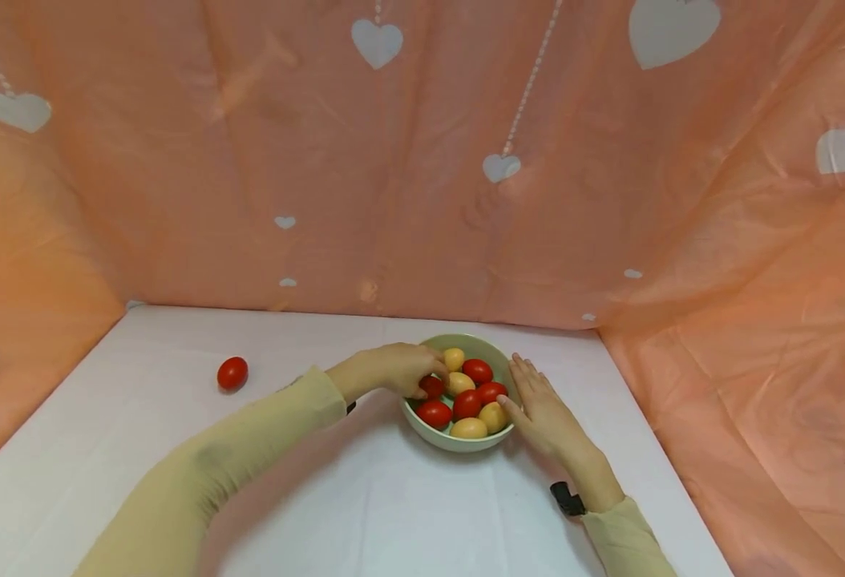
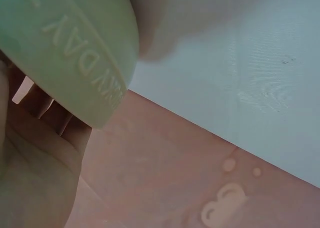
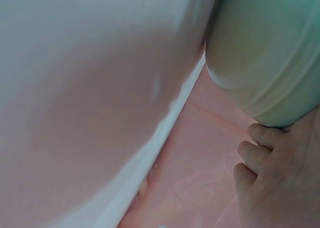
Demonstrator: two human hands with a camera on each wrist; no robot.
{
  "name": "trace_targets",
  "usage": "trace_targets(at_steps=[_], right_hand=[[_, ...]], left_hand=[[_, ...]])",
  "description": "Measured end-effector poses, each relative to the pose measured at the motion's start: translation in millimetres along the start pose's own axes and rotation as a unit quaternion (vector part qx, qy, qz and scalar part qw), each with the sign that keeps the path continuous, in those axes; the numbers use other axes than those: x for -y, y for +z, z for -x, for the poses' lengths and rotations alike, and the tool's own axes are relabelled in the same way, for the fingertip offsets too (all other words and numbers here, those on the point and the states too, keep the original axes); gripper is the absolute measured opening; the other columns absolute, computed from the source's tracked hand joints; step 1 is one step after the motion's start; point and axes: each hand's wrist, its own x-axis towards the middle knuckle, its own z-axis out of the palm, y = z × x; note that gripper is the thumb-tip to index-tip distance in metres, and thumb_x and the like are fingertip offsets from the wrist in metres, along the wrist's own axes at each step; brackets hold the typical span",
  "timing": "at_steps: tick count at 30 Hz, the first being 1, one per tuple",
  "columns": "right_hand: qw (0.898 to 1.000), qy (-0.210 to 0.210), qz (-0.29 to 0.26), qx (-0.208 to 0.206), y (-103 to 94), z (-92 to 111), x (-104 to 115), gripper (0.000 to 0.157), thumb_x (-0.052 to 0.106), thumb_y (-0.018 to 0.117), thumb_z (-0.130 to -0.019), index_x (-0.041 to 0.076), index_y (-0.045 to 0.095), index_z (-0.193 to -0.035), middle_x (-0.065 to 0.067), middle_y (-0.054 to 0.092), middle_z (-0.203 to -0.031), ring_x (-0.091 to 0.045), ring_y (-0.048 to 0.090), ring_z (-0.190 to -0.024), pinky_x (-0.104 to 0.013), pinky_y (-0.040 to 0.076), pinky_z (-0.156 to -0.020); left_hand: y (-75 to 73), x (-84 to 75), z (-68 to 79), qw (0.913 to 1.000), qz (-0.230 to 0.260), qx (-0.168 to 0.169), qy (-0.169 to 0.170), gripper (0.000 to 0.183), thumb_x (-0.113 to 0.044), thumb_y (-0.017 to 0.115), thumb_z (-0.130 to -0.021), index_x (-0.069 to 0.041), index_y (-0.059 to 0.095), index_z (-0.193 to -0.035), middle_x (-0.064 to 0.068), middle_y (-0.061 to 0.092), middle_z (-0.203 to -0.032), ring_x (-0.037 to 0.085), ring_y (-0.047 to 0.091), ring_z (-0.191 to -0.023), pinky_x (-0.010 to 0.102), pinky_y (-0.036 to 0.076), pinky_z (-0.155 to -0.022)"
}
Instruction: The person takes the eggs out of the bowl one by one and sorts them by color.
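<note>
A pale green bowl (image 1: pixel 433 435) holds several glossy red oval tomatoes (image 1: pixel 466 404) and several pale yellow oval pieces (image 1: pixel 469 428) whose kind I cannot tell. My left hand (image 1: pixel 402 368) reaches over the bowl's left rim, fingers curled down and thumb bent around a red tomato (image 1: pixel 432 387) inside. In the left wrist view, the left hand (image 2: pixel 40 158) shows behind the bowl's lettered outer wall (image 2: pixel 75 53). At the right side my right hand (image 1: pixel 548 417) rests against the bowl, fingers straight along its outside and thumb over the rim. Its fingers (image 3: pixel 255 155) touch the bowl wall (image 3: pixel 270 53) in the right wrist view.
Another red tomato (image 1: pixel 232 373) lies alone on the white table cover (image 1: pixel 307 505), well left of the bowl. Orange-pink cloth (image 1: pixel 422 240) with white hearts hangs behind the table and along both sides.
</note>
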Motion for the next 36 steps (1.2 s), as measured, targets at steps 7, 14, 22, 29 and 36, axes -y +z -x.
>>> trace_targets(at_steps=[7, 14, 22, 29, 36], right_hand=[[1.000, -0.001, 0.002, -0.002, 3.3, 0.5, 0.2, 0.072, 0.039, 0.051, -0.108, -0.009, 0.030, -0.158, -0.022, 0.024, -0.169, -0.043, 0.021, -0.156, -0.059, 0.019, -0.125], [1.000, -0.011, 0.005, -0.007, 3.0, 1.8, 1.4, 0.072, 0.039, 0.050, -0.109, -0.011, 0.032, -0.157, -0.025, 0.027, -0.167, -0.047, 0.024, -0.153, -0.062, 0.021, -0.123], [1.000, -0.018, 0.011, -0.020, 3.5, 1.6, 1.3, 0.070, 0.035, 0.054, -0.107, -0.011, 0.033, -0.156, -0.025, 0.029, -0.166, -0.047, 0.026, -0.153, -0.062, 0.022, -0.123], [1.000, -0.013, 0.013, -0.019, 3.9, 1.9, 0.4, 0.071, 0.036, 0.053, -0.108, -0.010, 0.032, -0.157, -0.023, 0.026, -0.168, -0.045, 0.024, -0.154, -0.059, 0.021, -0.124], [1.000, -0.014, 0.012, -0.019, 3.1, 1.4, 0.6, 0.071, 0.036, 0.052, -0.108, -0.009, 0.031, -0.158, -0.023, 0.026, -0.168, -0.045, 0.024, -0.154, -0.059, 0.020, -0.124]], left_hand=[[2.7, -1.6, 0.3, 0.9993, -0.001, 0.015, -0.034, 0.038, -0.011, 0.082, -0.089, -0.023, 0.077, -0.125, -0.001, 0.067, -0.128, 0.015, 0.060, -0.109, 0.038, 0.052, -0.101], [1.7, -3.8, -0.5, 0.9988, -0.009, 0.023, -0.041, 0.043, -0.010, 0.084, -0.086, -0.025, 0.077, -0.126, -0.002, 0.067, -0.126, 0.014, 0.059, -0.109, 0.037, 0.052, -0.100], [2.7, -2.4, -1.7, 0.9993, -0.017, 0.016, -0.030, 0.043, -0.010, 0.085, -0.085, -0.024, 0.077, -0.125, -0.005, 0.068, -0.113, 0.011, 0.059, -0.097, 0.034, 0.054, -0.091], [1.2, -3.1, 0.1, 0.9996, 0.005, 0.007, -0.026, 0.041, -0.007, 0.085, -0.085, -0.020, 0.077, -0.123, -0.005, 0.068, -0.110, 0.012, 0.059, -0.093, 0.032, 0.053, -0.089], [0.3, -0.9, 3.5, 0.9994, 0.028, -0.014, -0.012, 0.039, -0.007, 0.083, -0.086, -0.016, 0.077, -0.123, -0.001, 0.068, -0.114, 0.014, 0.061, -0.095, 0.031, 0.053, -0.089]])
